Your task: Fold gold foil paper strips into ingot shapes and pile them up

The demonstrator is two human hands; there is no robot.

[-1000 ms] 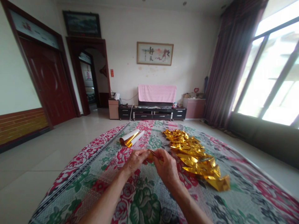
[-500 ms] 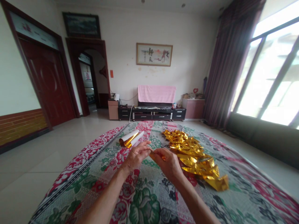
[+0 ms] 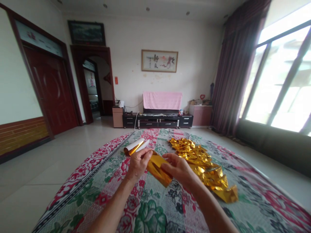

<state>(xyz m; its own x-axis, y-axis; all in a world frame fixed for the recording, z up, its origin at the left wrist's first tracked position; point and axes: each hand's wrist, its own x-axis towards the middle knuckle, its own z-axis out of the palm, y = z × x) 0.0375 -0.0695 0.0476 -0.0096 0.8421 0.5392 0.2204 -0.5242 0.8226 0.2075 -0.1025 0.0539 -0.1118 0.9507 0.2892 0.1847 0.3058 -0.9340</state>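
Both my hands hold one piece of gold foil paper (image 3: 158, 170) above the flowered cloth (image 3: 155, 207). My left hand (image 3: 138, 163) pinches its upper left end. My right hand (image 3: 178, 168) grips its right side, fingers closed on it. The paper slants down toward me and shows its shiny face. A row of folded gold foil pieces (image 3: 205, 168) lies on the cloth just right of my right hand. A roll of gold foil sheets (image 3: 134, 146), white on the outside, lies beyond my left hand.
The cloth covers a wide surface in a tiled living room. A dark TV stand (image 3: 157, 120) with a pink cover stands at the far wall. A dark sofa edge (image 3: 274, 142) runs along the window on the right. Red wooden doors (image 3: 52, 87) are at the left.
The small folded bit between my fingertips has become a longer strip of gold paper, opened out. My hands rose a little and drew apart. The camera tipped slightly upward.
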